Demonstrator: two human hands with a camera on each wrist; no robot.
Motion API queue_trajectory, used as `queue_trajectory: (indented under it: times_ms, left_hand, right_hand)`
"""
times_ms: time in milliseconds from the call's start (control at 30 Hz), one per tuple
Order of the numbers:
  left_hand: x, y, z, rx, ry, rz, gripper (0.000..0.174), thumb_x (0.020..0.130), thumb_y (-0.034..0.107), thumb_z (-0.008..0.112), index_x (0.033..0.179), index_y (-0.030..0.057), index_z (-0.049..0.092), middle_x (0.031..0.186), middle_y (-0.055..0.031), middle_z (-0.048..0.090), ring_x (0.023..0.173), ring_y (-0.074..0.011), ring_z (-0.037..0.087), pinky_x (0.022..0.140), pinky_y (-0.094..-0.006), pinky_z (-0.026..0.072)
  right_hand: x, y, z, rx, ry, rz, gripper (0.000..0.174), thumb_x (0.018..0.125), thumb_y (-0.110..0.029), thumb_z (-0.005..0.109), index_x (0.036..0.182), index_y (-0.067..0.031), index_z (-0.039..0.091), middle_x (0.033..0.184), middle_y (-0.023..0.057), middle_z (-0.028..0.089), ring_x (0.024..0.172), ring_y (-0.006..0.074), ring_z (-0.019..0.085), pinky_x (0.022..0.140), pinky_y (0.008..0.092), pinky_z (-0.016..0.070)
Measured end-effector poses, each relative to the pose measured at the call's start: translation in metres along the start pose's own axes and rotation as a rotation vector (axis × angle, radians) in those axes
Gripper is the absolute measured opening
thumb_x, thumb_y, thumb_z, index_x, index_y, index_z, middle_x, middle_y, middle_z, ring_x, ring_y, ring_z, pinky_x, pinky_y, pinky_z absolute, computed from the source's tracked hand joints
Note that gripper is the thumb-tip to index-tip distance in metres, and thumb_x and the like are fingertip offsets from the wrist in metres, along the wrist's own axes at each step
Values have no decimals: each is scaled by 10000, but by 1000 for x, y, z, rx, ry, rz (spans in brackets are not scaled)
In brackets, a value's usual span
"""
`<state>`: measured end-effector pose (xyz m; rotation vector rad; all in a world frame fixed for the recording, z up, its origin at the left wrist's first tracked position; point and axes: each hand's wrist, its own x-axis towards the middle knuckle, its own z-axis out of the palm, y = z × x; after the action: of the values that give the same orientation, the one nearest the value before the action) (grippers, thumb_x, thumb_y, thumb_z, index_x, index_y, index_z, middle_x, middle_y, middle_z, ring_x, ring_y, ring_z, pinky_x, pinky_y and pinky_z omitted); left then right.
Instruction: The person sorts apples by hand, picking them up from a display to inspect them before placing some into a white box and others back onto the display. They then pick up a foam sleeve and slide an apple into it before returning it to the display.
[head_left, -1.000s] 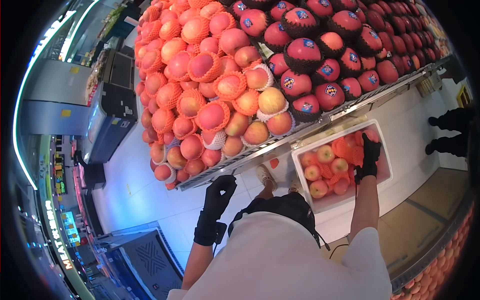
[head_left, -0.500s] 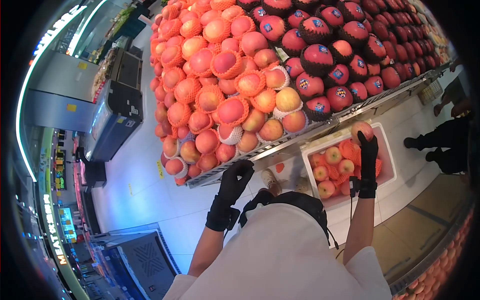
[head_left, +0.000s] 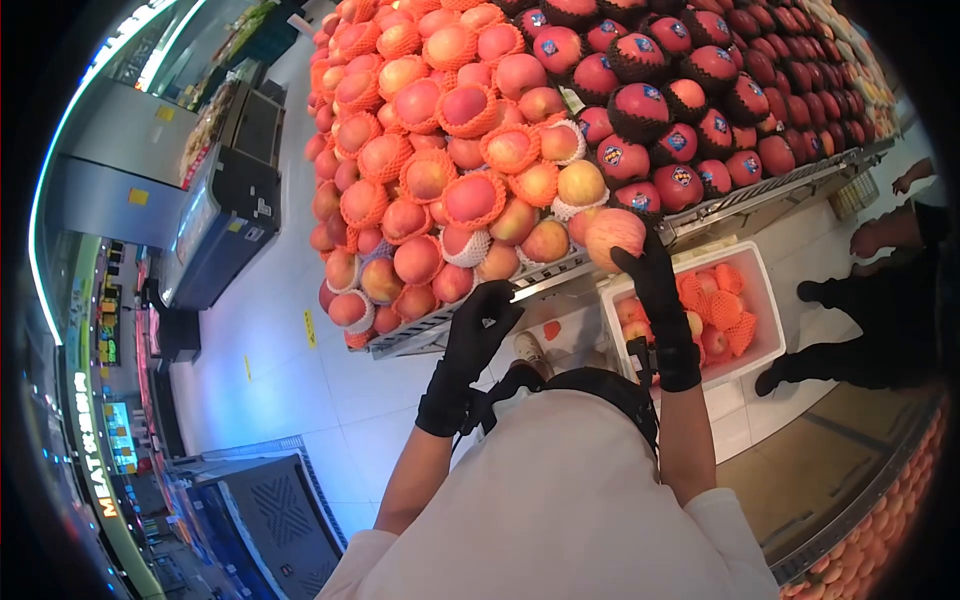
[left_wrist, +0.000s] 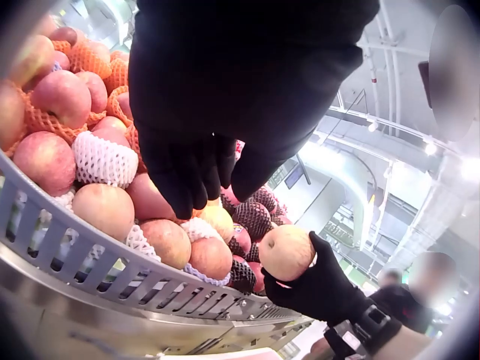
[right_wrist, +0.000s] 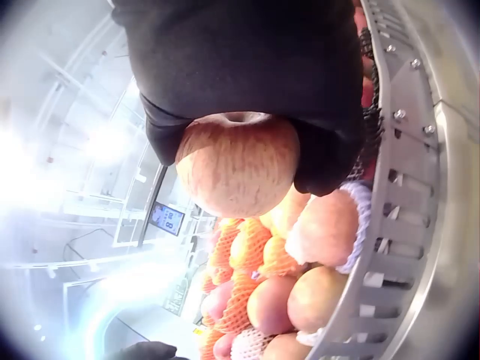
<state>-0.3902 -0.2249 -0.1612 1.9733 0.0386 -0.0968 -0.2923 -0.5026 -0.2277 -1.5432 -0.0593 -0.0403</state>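
Observation:
My gloved right hand [head_left: 657, 292] grips a bare red-yellow apple [head_left: 612, 238] at the display's front edge. In the right wrist view, fingers and thumb curl round the apple [right_wrist: 237, 161], stem end near the palm. The left wrist view also shows this apple [left_wrist: 286, 252] held up beside the rail. My gloved left hand [head_left: 478, 335] hovers by the rail, fingers loosely bent, with nothing in it. Apples in orange and white foam nets [head_left: 425, 178] are heaped behind both hands. Below my right arm stands a white foam box [head_left: 773, 300] with several apples and orange nets.
A slotted metal rail [head_left: 560, 275] runs along the display's front. Dark red apples in black nets [head_left: 640, 108] fill the right side. People in dark clothes [head_left: 835, 330] stand at the right. An orange scrap [head_left: 551, 329] lies on the floor.
The right hand has lifted the apple out of the foam box and carried it up and left to the display edge. The left hand has moved right and upward along the rail.

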Motion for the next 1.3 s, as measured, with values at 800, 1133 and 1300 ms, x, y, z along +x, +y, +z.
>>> queue_trajectory:
  times_ms: [800, 1133, 1300]
  left_hand:
    - [46, 29, -4, -45, -136, 296, 472, 867, 180, 739, 1271, 15, 559, 1215, -99, 625, 1109, -214, 612, 948, -362, 515]
    - [41, 47, -22, 134, 77, 300, 545, 689, 190, 895, 1150, 40, 646, 1082, -99, 712, 974, -210, 693, 861, -353, 553]
    - [44, 49, -26, 351, 68, 407, 539, 707, 179, 885, 1163, 29, 641, 1092, -75, 711, 989, -200, 689, 873, -350, 550]
  right_hand:
    - [-12, -90, 97, -342, -202, -535, 802, 640, -307, 915, 1259, 6, 513, 1145, 229, 602, 1062, 393, 607, 907, 434, 501]
    - [-8, -110, 109, -32, -332, -404, 780, 667, -261, 920, 1277, -8, 505, 1151, 196, 603, 1083, 330, 603, 945, 431, 483]
    - [-1, -116, 114, 19, -398, -309, 634, 679, -198, 898, 1177, -24, 548, 1082, 166, 622, 1026, 306, 628, 889, 414, 504]
